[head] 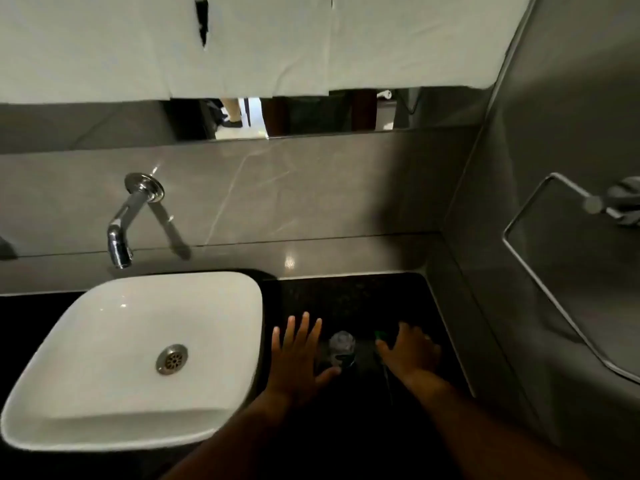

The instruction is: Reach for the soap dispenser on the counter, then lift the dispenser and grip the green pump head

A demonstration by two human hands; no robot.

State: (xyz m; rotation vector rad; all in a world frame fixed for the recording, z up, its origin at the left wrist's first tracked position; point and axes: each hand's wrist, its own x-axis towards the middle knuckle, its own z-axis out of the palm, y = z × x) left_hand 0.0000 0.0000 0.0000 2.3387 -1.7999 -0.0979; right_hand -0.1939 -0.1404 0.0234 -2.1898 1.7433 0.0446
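Note:
My left hand (pixel 298 355) lies flat with straight, spread fingers on the black counter (pixel 353 299), just right of the white basin (pixel 138 358). A small clear bottle or glass (pixel 342 344) stands between my two hands, close to my left thumb. My right hand (pixel 410 351) is over a green item (pixel 381 336) on the counter, its fingers curled down onto it; most of that item is hidden under the hand.
A chrome wall tap (pixel 121 237) hangs over the basin's back edge. A mirror strip (pixel 277 116) runs under white paper sheets (pixel 242 43). On the right wall a metal towel ring (pixel 540 254) sticks out. The counter ends at the grey right wall.

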